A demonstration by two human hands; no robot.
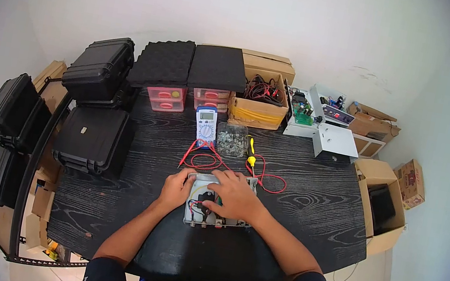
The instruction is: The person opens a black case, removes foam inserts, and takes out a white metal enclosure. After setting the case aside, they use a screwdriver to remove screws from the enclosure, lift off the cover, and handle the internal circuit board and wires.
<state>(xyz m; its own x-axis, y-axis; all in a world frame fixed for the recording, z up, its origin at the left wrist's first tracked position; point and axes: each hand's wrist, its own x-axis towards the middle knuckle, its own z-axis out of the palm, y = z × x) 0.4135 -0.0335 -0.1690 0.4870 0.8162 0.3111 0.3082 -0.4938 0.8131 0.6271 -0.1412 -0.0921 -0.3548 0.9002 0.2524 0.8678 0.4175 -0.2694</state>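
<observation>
A shallow metal electronics case (200, 180) lies with its inside showing at the near edge of the dark table, with wires and a black component (205, 199) in it. My left hand (175, 189) grips the case's left wall. Across the case reaches my right hand (238, 197), fingers apart toward the far wall and thumb near the black component; it hides much of the right half. Just beyond are a blue-and-white multimeter (206, 125), its red test leads (203, 164), a clear tray of small metal parts (232, 140) and a yellow-and-black screwdriver (251, 152).
Black hard cases (92, 138) stand at the left. Along the back are pink drawer boxes (165, 101) under black foam, a carton of cables (257, 113) and opened electronics units (336, 142). An open cardboard box (382, 237) stands off the table's right edge.
</observation>
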